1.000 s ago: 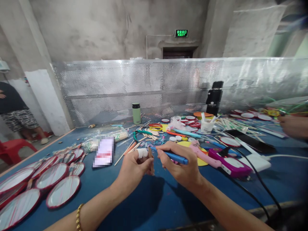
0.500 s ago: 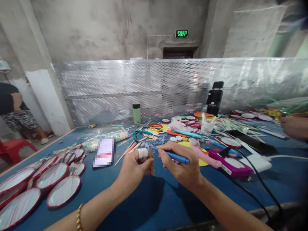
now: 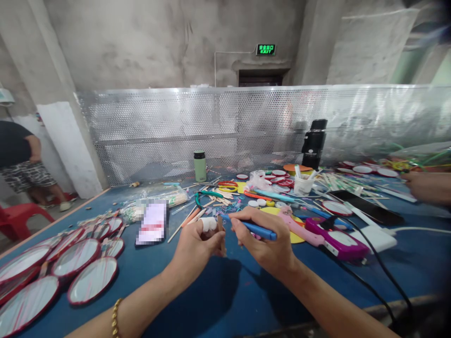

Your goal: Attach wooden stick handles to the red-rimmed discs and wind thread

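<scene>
Blue-covered worktop [image 3: 218,300] is crowded: a batch of red-rimmed oval paddle fans [image 3: 75,263] already lies finished at far left, while loose pale wooden sticks [image 3: 347,184] and small red-rimmed round discs [image 3: 282,178] sit unassembled at the back. My read: well into the run, plenty left. Current piece is mid-assembly: left hand [image 3: 195,249] is closed round a short upright brown wooden stick [image 3: 221,239], and right hand [image 3: 264,239] grips a blue pen-shaped tool [image 3: 255,229], tip just beside the stick top.
</scene>
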`<control>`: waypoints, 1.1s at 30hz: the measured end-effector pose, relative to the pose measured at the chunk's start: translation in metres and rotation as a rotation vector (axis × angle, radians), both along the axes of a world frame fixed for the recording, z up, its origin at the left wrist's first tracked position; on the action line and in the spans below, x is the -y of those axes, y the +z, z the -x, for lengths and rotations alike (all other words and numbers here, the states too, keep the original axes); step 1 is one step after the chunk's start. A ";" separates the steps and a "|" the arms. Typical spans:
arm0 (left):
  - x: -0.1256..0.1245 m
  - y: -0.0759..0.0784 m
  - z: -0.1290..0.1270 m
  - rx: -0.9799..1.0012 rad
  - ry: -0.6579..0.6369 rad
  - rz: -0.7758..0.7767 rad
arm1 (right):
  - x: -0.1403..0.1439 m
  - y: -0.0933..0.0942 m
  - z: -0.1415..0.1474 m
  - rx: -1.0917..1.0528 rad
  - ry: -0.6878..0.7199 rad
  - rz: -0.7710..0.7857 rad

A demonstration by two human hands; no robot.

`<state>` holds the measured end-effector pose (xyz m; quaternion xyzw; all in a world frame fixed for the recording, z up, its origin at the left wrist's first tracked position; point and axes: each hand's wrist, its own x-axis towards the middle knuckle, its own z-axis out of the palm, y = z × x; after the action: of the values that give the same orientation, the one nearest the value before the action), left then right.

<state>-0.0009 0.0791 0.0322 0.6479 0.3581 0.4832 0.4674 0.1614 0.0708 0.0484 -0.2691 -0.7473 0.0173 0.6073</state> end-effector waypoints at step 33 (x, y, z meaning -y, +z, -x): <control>0.000 0.001 0.000 -0.017 -0.011 -0.017 | 0.000 -0.002 0.001 0.007 0.014 -0.019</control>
<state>-0.0010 0.0791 0.0332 0.6580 0.3544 0.4779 0.4616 0.1600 0.0706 0.0463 -0.2580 -0.7515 0.0135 0.6070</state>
